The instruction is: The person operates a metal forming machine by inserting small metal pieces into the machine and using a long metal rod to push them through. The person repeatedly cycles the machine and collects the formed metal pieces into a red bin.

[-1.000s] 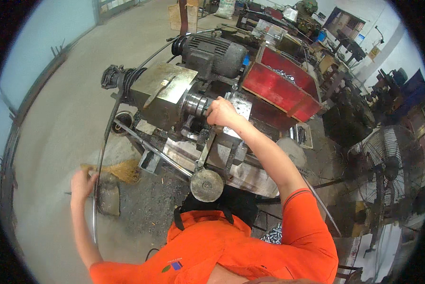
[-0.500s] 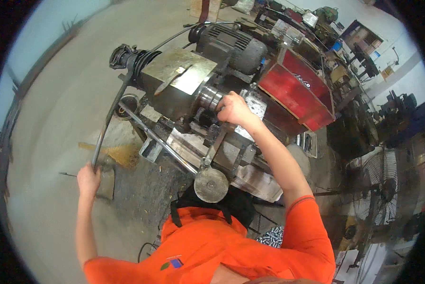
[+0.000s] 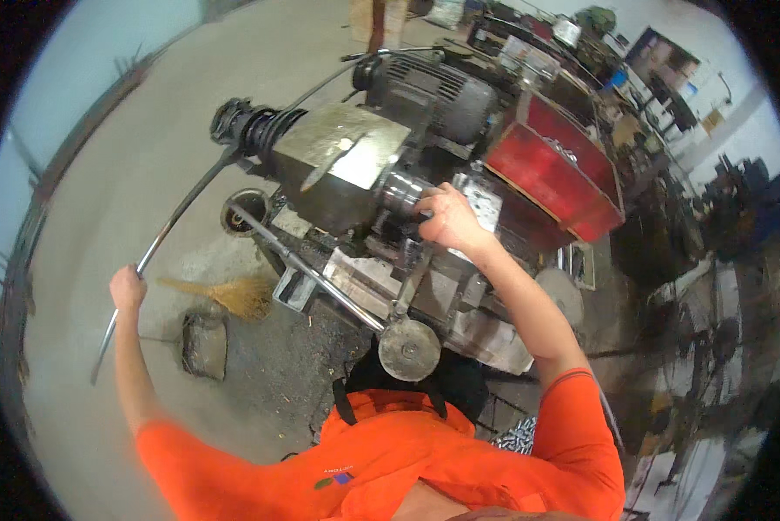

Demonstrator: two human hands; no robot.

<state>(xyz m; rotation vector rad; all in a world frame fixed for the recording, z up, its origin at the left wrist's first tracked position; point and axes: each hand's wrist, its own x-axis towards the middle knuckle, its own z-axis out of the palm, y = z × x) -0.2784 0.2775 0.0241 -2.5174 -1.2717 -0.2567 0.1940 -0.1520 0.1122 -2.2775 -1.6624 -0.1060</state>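
Observation:
My left hand is wrapped around a long metal lever well out to the left, with the lever's free end sticking out below the fist. The lever's other end meets the dark ringed collar at the left end of a lathe-like machine. My right hand has its fingers curled at the mouth of the shiny round chuck; whatever they pinch is hidden. On top of the metal headstock box lies a thin flat tool. A bar with a round metal disc stands just in front of my body.
A red bin holding small metal parts stands right of the machine, beside a ribbed motor. A straw broom and a dustpan-like container lie on the left floor. Small metal pieces are heaped by my right side.
My left hand has swung the lever outward to the left and away from me, and more of its end now shows below the fist. My right hand stays at the chuck.

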